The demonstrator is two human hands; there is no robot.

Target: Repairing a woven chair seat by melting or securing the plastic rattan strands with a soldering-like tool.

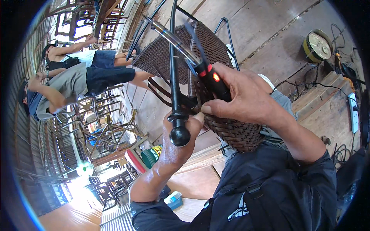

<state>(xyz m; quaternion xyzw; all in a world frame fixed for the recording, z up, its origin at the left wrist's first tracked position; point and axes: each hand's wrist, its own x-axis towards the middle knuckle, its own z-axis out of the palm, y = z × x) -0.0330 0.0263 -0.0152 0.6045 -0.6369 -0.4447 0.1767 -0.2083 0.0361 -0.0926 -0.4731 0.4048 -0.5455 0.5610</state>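
A woven brown wicker chair (239, 133) with a black metal frame rests against my lap. My right hand (246, 92) is closed around the black handle of a soldering iron (210, 75), whose handle glows red and whose metal shaft points up and left. The same hand's thumb presses near the edge of the weave. Beneath the black metal bar (175, 77) with its ball end, my left hand (179, 134) is closed with its thumb against the woven edge. Loose brown strips (160, 90) stick out by the bar. The fingertips' exact grip is partly hidden.
Two people (65, 84) are at the left, near stacked chair frames (111, 131). A yellow tin (318, 45) stands on the floor at upper right, with cables and a white power strip (353, 112) nearby. A green tub (150, 157) lies at lower left, above a blue-and-white box (173, 200).
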